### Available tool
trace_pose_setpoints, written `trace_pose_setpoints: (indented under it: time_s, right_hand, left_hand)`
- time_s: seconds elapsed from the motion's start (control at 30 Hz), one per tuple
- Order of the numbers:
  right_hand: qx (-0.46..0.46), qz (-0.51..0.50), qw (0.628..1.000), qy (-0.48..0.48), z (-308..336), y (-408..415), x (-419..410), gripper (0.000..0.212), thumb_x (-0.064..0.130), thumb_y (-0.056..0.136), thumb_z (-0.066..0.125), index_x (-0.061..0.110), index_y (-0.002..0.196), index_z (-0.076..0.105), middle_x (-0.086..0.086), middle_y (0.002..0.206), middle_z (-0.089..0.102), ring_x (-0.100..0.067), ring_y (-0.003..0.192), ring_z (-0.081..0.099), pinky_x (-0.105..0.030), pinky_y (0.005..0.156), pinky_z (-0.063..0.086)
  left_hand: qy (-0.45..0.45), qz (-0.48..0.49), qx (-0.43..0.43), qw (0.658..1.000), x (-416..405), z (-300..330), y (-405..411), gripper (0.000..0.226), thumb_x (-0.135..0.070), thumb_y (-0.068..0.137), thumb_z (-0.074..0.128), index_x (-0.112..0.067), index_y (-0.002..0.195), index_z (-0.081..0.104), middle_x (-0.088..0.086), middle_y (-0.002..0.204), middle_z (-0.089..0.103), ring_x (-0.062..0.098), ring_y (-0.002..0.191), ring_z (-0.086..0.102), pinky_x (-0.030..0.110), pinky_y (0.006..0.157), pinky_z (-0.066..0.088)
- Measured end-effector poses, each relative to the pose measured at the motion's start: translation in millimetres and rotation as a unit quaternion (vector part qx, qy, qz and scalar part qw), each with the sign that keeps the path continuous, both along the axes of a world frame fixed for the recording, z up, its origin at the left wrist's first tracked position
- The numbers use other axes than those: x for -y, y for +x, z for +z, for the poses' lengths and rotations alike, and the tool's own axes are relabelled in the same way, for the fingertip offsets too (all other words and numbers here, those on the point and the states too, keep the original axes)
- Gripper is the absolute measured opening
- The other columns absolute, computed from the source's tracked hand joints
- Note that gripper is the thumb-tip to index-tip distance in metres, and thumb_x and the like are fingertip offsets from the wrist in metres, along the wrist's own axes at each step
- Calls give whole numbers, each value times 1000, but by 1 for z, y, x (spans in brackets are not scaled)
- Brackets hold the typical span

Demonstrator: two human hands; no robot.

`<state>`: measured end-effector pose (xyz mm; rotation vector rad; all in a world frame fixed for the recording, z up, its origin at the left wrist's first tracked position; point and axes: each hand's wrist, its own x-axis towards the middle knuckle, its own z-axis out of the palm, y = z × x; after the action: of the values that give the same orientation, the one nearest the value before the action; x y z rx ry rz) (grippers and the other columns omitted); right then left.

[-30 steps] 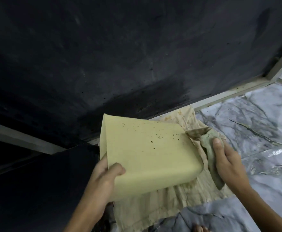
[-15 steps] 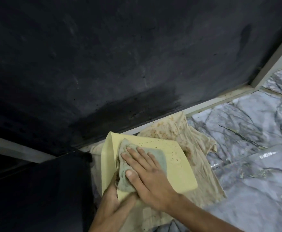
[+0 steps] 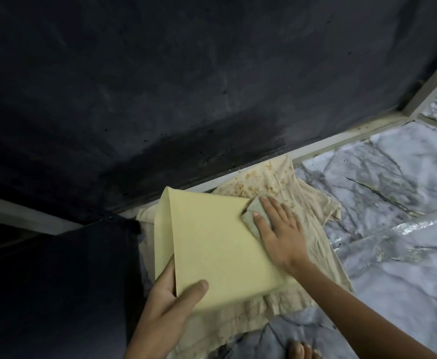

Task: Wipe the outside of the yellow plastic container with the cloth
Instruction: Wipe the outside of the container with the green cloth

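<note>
The yellow container [image 3: 220,244] is gripped at its near corner by the left hand [image 3: 170,304] while the grey cloth [image 3: 253,216] is pressed flat against its far right edge under the open right hand [image 3: 279,229], so mid-wipe is judged, a turn to an unwiped face being called for next.

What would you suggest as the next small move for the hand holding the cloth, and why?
Probably turn the yellow container to a fresh side: the right hand presses the grey-green cloth at the face's far right edge, that face looks spotless, and the left hand grips the near corner.

home floor, marble tiles [image 3: 383,182], dark wall [image 3: 186,86]
</note>
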<state>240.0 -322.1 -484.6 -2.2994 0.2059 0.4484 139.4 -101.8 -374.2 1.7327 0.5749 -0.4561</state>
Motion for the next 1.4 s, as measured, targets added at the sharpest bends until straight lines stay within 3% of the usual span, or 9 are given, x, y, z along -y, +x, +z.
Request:
trace_pose_setpoints:
  time_s: [0.1,0.23,0.33,0.43,0.63,0.9,1.07,1.2,1.4]
  right_hand:
    - [-27,-13,999,-22,20,-22,-27,86,73,80,-6,39,159,-2,15,169,-7,-10,154,-14,-47,124,-11]
    - [21,115,993,16,68,-44,-67,79,75,84,-8,44,156,-11,22,162,-22,-7,148,-31,-46,122,-19]
    - [57,215,973,58,88,-32,-89,65,63,96,9,46,157,-5,24,165,-16,-4,149,-28,-46,121,-20]
    - [69,262,959,83,89,-8,-95,60,60,101,23,47,158,5,24,167,-2,-3,153,-15,-42,121,-19]
    - [67,213,975,-8,39,26,-57,62,68,97,19,53,155,5,23,168,3,-8,155,-3,-47,125,-5]
    - [11,32,999,-3,10,-6,-12,76,76,85,6,50,156,5,23,168,1,-5,154,-9,-43,125,-8]
    - [47,145,988,8,54,-27,-61,70,70,85,-1,54,152,-11,24,164,-18,-7,149,-27,-44,122,-18]
    - [118,235,964,45,76,-14,-94,62,63,95,13,53,155,1,24,167,-5,-7,154,-17,-44,122,-16]
    - [72,165,983,-26,36,16,-50,62,68,97,24,54,155,7,18,169,4,-11,156,-2,-47,124,-6]
  left_hand:
    - [9,-31,-7,999,1,2,1,58,-34,72,76,-31,129,67,-9,122,81,13,121,72,42,112,49]
    - [5,-74,-2,997,5,10,5,68,-22,80,77,-32,144,56,-16,134,74,4,129,66,43,118,45]
    - [19,-125,42,991,10,15,7,85,-16,85,79,-41,155,38,-30,150,56,-8,142,49,31,120,41]
    - [22,-99,43,994,11,11,10,77,-13,88,80,-44,148,44,-37,143,58,-15,134,52,16,109,49]
    - [-21,38,-3,999,7,-2,9,54,-17,71,78,-19,125,71,0,112,85,20,112,77,34,93,55]
    - [-18,14,-14,1000,7,-2,8,57,-17,73,77,-33,127,66,-12,116,82,7,109,76,35,99,56]
    - [-4,-30,-13,999,4,3,8,65,-20,78,77,-35,139,60,-14,128,78,7,122,71,45,113,50]
    - [12,-69,14,997,8,13,12,84,-21,85,77,-47,155,39,-24,146,63,-1,137,57,35,114,45]
    - [-10,41,-31,999,10,10,9,56,6,85,77,-25,130,67,-4,114,84,8,104,79,29,89,57]
